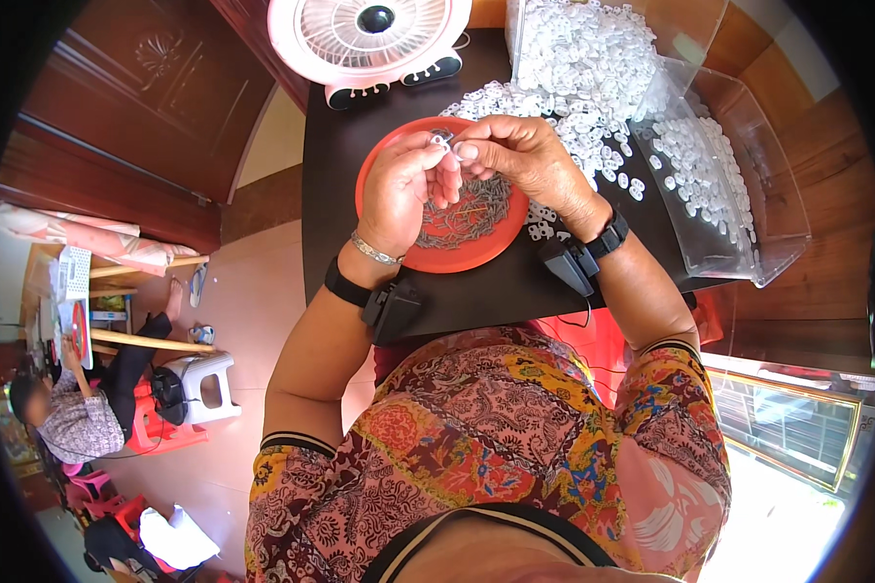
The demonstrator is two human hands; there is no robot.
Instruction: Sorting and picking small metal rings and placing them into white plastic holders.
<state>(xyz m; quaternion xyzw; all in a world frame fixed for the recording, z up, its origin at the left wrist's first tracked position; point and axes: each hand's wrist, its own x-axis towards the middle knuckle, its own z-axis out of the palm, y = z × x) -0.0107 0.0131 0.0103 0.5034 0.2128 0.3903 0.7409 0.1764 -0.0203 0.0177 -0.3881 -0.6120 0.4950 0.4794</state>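
My left hand [399,189] is closed above a round orange-red tray [437,260], pinching a small white plastic piece [440,141] with rounded holes between thumb and forefinger. Close against it, my right hand [530,160] has its thumb and forefinger pressed together at the same piece. Whether a screw sits between the right fingertips is too small to make out. Many grey screws [467,225] lie loose in the tray below both hands. To the right of the tray, a heap of similar white plastic pieces [588,146] spreads over the dark table [345,228].
Behind the tray stands a pink and white fan [369,58]. A clear plastic bin [778,238] with more white pieces lies at the right, and another clear bin [525,44] spills pieces at the back. At far left another person [83,418] sits by a grey stool [209,389].
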